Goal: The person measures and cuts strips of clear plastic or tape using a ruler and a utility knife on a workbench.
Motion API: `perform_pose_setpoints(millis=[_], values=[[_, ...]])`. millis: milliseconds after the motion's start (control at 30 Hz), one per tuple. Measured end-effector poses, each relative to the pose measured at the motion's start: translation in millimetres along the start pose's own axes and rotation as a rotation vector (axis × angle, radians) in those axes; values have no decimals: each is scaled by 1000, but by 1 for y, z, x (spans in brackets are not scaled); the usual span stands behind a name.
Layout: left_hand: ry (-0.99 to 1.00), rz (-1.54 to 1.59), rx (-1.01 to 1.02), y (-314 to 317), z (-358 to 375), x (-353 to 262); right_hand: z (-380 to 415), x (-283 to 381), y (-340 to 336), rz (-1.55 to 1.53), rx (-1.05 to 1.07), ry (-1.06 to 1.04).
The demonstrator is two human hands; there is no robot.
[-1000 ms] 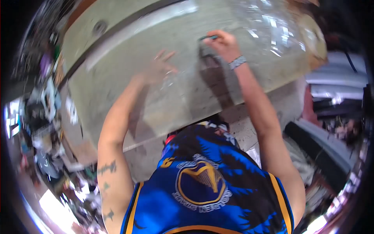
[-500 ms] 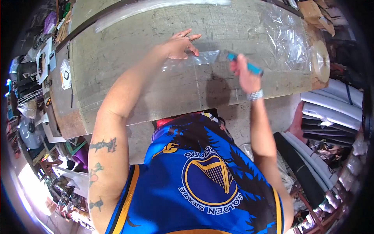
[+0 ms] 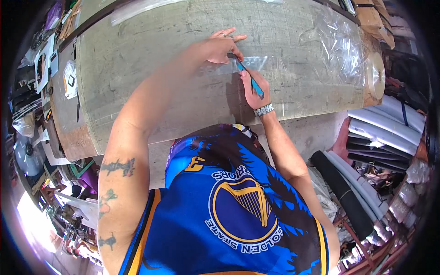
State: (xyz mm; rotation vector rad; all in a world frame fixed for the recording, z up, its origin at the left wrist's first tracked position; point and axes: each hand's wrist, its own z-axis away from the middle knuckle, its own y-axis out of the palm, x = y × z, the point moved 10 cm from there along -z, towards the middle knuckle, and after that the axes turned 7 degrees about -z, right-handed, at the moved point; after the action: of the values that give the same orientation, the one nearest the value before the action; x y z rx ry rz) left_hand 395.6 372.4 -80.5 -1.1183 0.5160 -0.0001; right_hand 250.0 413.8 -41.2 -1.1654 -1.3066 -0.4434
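Note:
My right hand [image 3: 253, 91] is closed around a teal and black utility knife [image 3: 255, 85], with its front end up against the clear plastic piece [image 3: 255, 62] on the worktable. My left hand [image 3: 224, 49] lies on the table to the left of the knife, its fingers spread, touching the plastic piece near its upper edge. Part of the plastic is hidden under my left hand and wrist. The knife's tip sits close to my left fingers; the blade itself is too small to make out.
The grey, scratched worktable [image 3: 151, 98] spans the view. Crumpled clear plastic film [image 3: 337, 52] lies on its right side, beside a roll of clear material [image 3: 376, 75]. A long clear strip [image 3: 137, 13] runs along the back. Rolls of sheet material [image 3: 387, 123] are stacked at the right.
My right hand has brought the utility knife left and down onto the plastic piece, close to my left hand. My left hand has shifted slightly to the right.

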Motion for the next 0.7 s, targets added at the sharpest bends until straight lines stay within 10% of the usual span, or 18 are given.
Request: perform_pose_setpoints(millis=[700], values=[[11,8,-32,2,-1,3,-18,2,9,57,7,29]])
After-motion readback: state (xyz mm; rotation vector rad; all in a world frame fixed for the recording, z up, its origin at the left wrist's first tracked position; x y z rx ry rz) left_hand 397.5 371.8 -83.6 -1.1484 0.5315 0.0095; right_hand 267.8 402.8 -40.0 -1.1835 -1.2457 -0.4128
